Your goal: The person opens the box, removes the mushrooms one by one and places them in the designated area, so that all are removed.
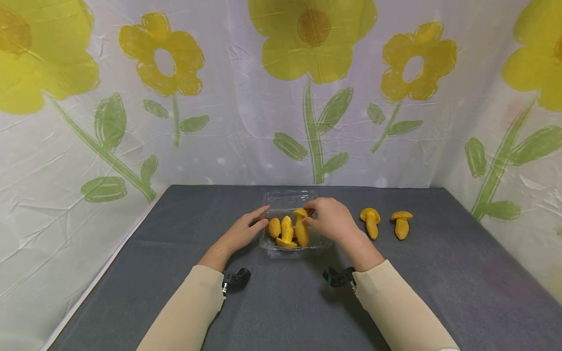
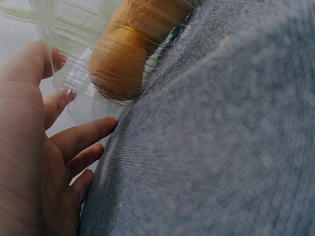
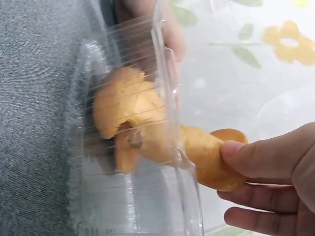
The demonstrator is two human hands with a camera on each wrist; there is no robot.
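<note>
A clear plastic clamshell box (image 1: 322, 242) stands on the table with its lid raised at the back. Inside lie yellow mushrooms (image 1: 287, 227), one with its cap down, another rounded one (image 1: 274, 227) at the left. My right hand (image 1: 331, 219) pinches a mushroom (image 3: 209, 152) between thumb and fingers near its cap; its stem points down into the box. At the box's left side is my left hand (image 1: 239, 234), fingers extended, with thumb and fingertips (image 2: 60, 59) at the plastic wall. Firm contact there is hard to make out.
Two more yellow mushrooms, one nearer (image 1: 371, 223) and one farther right (image 1: 401, 224), lie on the dark grey tablecloth (image 1: 439, 287) right of the box. A flower-printed curtain (image 1: 237, 126) surrounds the table at the back and sides.
</note>
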